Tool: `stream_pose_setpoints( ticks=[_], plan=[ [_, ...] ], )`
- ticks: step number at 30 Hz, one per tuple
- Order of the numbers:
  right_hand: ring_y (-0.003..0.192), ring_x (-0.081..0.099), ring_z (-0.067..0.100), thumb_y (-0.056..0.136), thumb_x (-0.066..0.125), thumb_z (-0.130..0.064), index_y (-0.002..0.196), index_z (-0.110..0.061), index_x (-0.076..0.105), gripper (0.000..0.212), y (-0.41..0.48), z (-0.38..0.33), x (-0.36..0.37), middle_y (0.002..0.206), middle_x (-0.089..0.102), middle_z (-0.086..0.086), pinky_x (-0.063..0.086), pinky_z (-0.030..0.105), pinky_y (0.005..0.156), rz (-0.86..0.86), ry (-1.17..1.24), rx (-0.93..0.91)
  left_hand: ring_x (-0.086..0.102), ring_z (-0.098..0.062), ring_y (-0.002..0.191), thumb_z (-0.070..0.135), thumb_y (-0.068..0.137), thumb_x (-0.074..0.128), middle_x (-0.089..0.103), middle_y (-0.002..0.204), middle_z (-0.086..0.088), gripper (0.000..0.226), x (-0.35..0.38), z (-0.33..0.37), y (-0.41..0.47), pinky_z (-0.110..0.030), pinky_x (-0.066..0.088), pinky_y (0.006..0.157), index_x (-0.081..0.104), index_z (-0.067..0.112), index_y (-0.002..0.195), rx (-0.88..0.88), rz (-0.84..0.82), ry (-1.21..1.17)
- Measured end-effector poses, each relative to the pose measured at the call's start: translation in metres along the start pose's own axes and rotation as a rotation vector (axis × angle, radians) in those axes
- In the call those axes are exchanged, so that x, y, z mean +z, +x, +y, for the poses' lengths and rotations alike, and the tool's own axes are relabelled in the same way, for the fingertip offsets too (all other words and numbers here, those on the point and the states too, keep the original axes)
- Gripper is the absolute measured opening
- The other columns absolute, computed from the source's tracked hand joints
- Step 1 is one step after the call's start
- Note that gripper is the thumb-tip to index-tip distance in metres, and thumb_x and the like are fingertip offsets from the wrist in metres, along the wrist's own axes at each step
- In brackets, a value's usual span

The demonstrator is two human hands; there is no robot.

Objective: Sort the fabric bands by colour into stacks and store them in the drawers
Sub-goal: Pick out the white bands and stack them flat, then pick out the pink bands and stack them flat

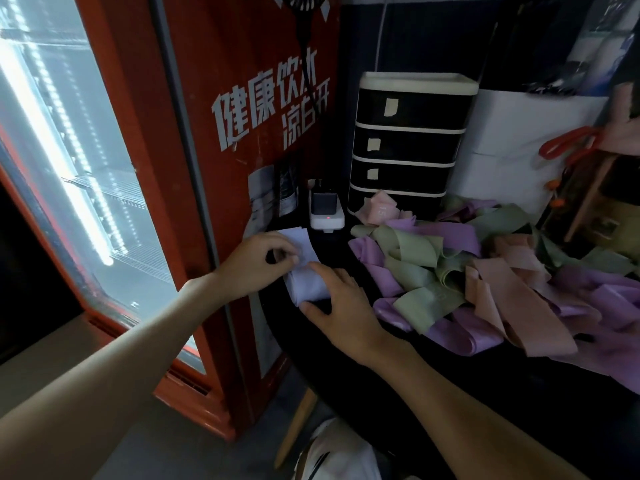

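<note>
A pale blue-lilac band (304, 261) lies folded at the left edge of the black table (398, 362). My left hand (256, 265) pinches its upper part between thumb and fingers. My right hand (339, 303) rests on its lower end with fingers spread flat. To the right spreads a loose heap of purple (460, 233), green (415, 251) and pink bands (512, 292). A black drawer unit (405, 143) with cream trim and small paper labels stands at the back, all its drawers closed.
A red drinks fridge (214, 168) with a glass door stands close on the left. A white charger block (327, 216) sits on the table beside the drawers. A white box (519, 147) and red scissors (568, 143) are at the right rear.
</note>
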State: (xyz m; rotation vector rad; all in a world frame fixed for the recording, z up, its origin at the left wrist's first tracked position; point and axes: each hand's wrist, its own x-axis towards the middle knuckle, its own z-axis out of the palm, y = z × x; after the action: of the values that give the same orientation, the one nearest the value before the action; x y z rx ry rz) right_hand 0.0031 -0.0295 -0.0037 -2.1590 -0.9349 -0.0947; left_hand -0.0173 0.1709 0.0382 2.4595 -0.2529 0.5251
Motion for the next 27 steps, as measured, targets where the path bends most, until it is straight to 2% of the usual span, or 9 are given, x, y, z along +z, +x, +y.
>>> stream_pose_setpoints(
  ticks=[5, 12, 14, 17, 18, 20, 21, 23, 27],
  plan=[
    [0.121, 0.045, 0.02, 0.087, 0.063, -0.025, 0.135, -0.015, 0.049, 0.051, -0.016, -0.004, -0.031, 0.132, 0.047, 0.003, 0.041, 0.037, 0.103, 0.031, -0.049, -0.078, 0.06, -0.007, 0.091, 0.017, 0.093, 0.067, 0.064, 0.098, 0.004, 0.006, -0.004, 0.009, 0.006, -0.023, 0.049, 0.081, 0.071, 0.02, 0.095, -0.035, -0.05, 0.05],
    [0.101, 0.055, 0.025, 0.086, 0.052, -0.04, 0.104, -0.022, 0.061, 0.027, -0.06, 0.039, -0.086, 0.107, 0.06, -0.002, 0.043, 0.042, 0.087, 0.239, -0.357, -0.018, 0.059, -0.017, 0.092, 0.02, 0.097, 0.062, 0.059, 0.105, -0.001, 0.012, -0.003, 0.015, 0.007, -0.039, 0.05, 0.087, 0.07, 0.015, 0.105, -0.084, -0.153, 0.069],
    [0.101, 0.054, 0.025, 0.088, 0.046, -0.041, 0.102, -0.022, 0.06, 0.027, -0.071, 0.05, -0.097, 0.106, 0.059, -0.004, 0.035, 0.035, 0.099, 0.202, -0.34, -0.011, 0.058, -0.019, 0.094, 0.02, 0.098, 0.06, 0.058, 0.107, -0.002, 0.011, -0.002, 0.023, 0.008, -0.044, 0.049, 0.088, 0.069, 0.019, 0.105, -0.081, -0.159, 0.09],
    [0.102, 0.057, 0.027, 0.087, 0.053, -0.036, 0.102, -0.017, 0.062, 0.026, -0.084, 0.056, -0.107, 0.103, 0.06, -0.002, 0.006, 0.011, 0.11, 0.204, -0.336, -0.041, 0.057, -0.02, 0.1, 0.023, 0.098, 0.06, 0.057, 0.109, 0.001, 0.013, 0.005, 0.04, 0.013, -0.048, 0.049, 0.092, 0.07, 0.019, 0.104, -0.083, -0.14, 0.093],
    [0.106, 0.057, 0.026, 0.087, 0.055, -0.035, 0.102, -0.017, 0.061, 0.024, -0.087, 0.058, -0.109, 0.104, 0.059, -0.003, 0.006, 0.013, 0.112, 0.199, -0.331, -0.043, 0.057, -0.018, 0.1, 0.023, 0.097, 0.06, 0.057, 0.105, 0.005, 0.011, 0.01, 0.048, 0.014, -0.047, 0.049, 0.093, 0.07, 0.021, 0.102, -0.066, -0.121, 0.101],
    [0.12, 0.049, 0.023, 0.087, 0.056, -0.037, 0.104, -0.021, 0.06, 0.023, -0.093, 0.061, -0.113, 0.11, 0.058, -0.006, 0.025, 0.034, 0.113, 0.184, -0.295, -0.008, 0.056, -0.014, 0.096, 0.02, 0.096, 0.062, 0.058, 0.1, 0.009, 0.008, 0.022, 0.066, 0.016, -0.043, 0.048, 0.091, 0.07, 0.022, 0.097, -0.009, -0.079, 0.129],
    [0.126, 0.045, 0.024, 0.087, 0.056, -0.038, 0.105, -0.024, 0.059, 0.024, -0.095, 0.062, -0.116, 0.114, 0.057, -0.007, 0.034, 0.04, 0.104, 0.183, -0.28, 0.022, 0.055, -0.013, 0.094, 0.018, 0.095, 0.063, 0.059, 0.1, 0.007, 0.008, 0.028, 0.077, 0.017, -0.042, 0.048, 0.09, 0.071, 0.019, 0.098, 0.021, -0.066, 0.131],
    [0.12, 0.048, 0.026, 0.086, 0.053, -0.043, 0.106, -0.025, 0.06, 0.028, -0.1, 0.066, -0.126, 0.117, 0.058, -0.005, 0.041, 0.04, 0.09, 0.221, -0.29, 0.063, 0.054, -0.011, 0.09, 0.017, 0.095, 0.063, 0.063, 0.098, 0.003, 0.01, 0.041, 0.098, 0.02, -0.042, 0.048, 0.086, 0.072, 0.015, 0.098, 0.08, -0.063, 0.114],
    [0.106, 0.052, 0.025, 0.08, 0.053, -0.039, 0.102, -0.023, 0.063, 0.028, -0.114, 0.081, -0.153, 0.108, 0.061, -0.001, 0.034, 0.036, 0.082, 0.354, -0.428, 0.105, 0.055, -0.009, 0.09, 0.03, 0.09, 0.057, 0.063, 0.092, 0.009, 0.02, 0.07, 0.14, 0.028, -0.039, 0.048, 0.083, 0.073, 0.018, 0.093, 0.151, -0.109, 0.042]
  ],
)
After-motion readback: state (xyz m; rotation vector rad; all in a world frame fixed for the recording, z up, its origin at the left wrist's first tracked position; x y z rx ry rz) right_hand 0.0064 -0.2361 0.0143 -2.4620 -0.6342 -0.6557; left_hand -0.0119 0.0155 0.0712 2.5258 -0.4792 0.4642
